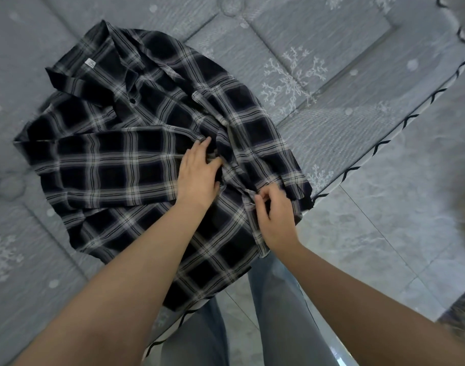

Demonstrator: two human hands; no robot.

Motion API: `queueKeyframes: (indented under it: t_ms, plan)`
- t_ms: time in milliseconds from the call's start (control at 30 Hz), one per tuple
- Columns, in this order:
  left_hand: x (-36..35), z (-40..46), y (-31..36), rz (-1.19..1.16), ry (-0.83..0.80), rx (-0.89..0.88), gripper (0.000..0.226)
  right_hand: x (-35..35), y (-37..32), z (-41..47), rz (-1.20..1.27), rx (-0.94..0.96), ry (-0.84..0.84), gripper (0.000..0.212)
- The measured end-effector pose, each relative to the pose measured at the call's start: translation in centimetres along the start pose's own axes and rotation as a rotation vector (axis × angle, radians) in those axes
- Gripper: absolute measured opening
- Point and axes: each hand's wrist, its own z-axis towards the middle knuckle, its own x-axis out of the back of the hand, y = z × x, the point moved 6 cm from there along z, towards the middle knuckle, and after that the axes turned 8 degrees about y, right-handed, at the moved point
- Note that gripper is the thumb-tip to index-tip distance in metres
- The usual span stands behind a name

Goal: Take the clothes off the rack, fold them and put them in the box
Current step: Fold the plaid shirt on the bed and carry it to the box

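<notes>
Left hand (198, 175) flat, fingers extended, palm pressing down. Right hand (275, 217) curled, fingertips pinching fabric. Both bare forearms reach forward.

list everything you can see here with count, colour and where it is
black and white plaid button-up shirt: one, black with white and grey checks, spread on the mattress, collar toward upper left, hem hanging over the near edge
grey quilted mattress with snowflake pattern: one, grey with pale snowflakes and black zigzag edge stitching, fills most of the view
grey tiled floor: pale grey, lower right beyond the mattress edge
blue-grey trousers: one pair, on the person's legs, bottom centre
left hand: one, lying flat on the shirt's middle, fingers straight
right hand: one, fingers curled, pinching the shirt fabric near the mattress edge
</notes>
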Motion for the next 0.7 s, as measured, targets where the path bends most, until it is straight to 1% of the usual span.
queueKeyframes:
  t_ms: [33,100,133,200,233,267,300,333,433,467,500,533,567,633,667,700]
  plan:
    - [0.1,0.0,0.5,0.011,0.014,-0.041,0.049,-0.1,-0.3,-0.3,-0.002,0.009,-0.003,0.012]
    - [0.2,0.2,1.5,0.035,0.033,-0.134,0.036,0.2,-0.7,-0.2,-0.019,-0.012,0.071,0.014]
    - [0.2,0.2,1.9,0.042,0.036,-0.176,0.026,0.7,-0.3,0.0,0.023,-0.102,0.153,0.014]
    - [0.0,0.0,2.2,0.023,0.035,-0.208,0.008,1.8,0.7,0.4,0.229,-0.354,0.343,0.011]
    - [-0.2,-0.1,2.1,0.003,0.042,-0.205,0.006,2.3,1.1,0.5,0.33,-0.44,0.416,0.006]
    - [-0.2,-0.3,2.0,-0.015,0.058,-0.203,0.007,2.5,1.4,0.7,0.374,-0.462,0.448,0.002]
    - [-0.3,-0.5,1.9,-0.026,0.08,-0.209,0.008,2.7,1.1,0.8,0.366,-0.429,0.436,0.004]
    - [-0.1,-0.8,2.0,-0.032,0.101,-0.224,0.009,2.5,0.7,0.9,0.311,-0.351,0.37,0.01]
    - [0.2,-1.6,2.2,-0.034,0.106,-0.295,0.012,-0.6,-0.5,-0.2,-0.05,-0.068,0.013,0.03]
    - [0.1,-1.9,2.3,-0.028,0.099,-0.316,0.014,-1.9,-0.2,-0.7,-0.174,-0.009,-0.071,0.04]
    - [0.0,-2.2,2.2,-0.02,0.09,-0.329,0.015,-2.9,0.4,-1.1,-0.266,0.007,-0.125,0.048]
    - [-0.1,-2.3,2.0,-0.009,0.079,-0.332,0.015,-3.5,1.1,-1.2,-0.313,-0.021,-0.148,0.049]
    - [-0.3,-2.4,1.8,-0.002,0.065,-0.328,0.015,-3.6,1.6,-1.0,-0.332,-0.061,-0.143,0.043]
    - [-0.4,-2.3,1.2,-0.008,0.025,-0.292,0.013,-3.5,2.0,-0.5,-0.315,-0.1,-0.102,0.022]
    - [-0.5,-2.2,1.0,-0.022,0.007,-0.265,0.013,-3.2,2.0,-0.3,-0.264,-0.098,-0.075,0.015]
    - [-0.4,-2.2,0.7,-0.037,-0.001,-0.242,0.013,-2.8,1.7,-0.3,-0.2,-0.077,-0.043,0.013]
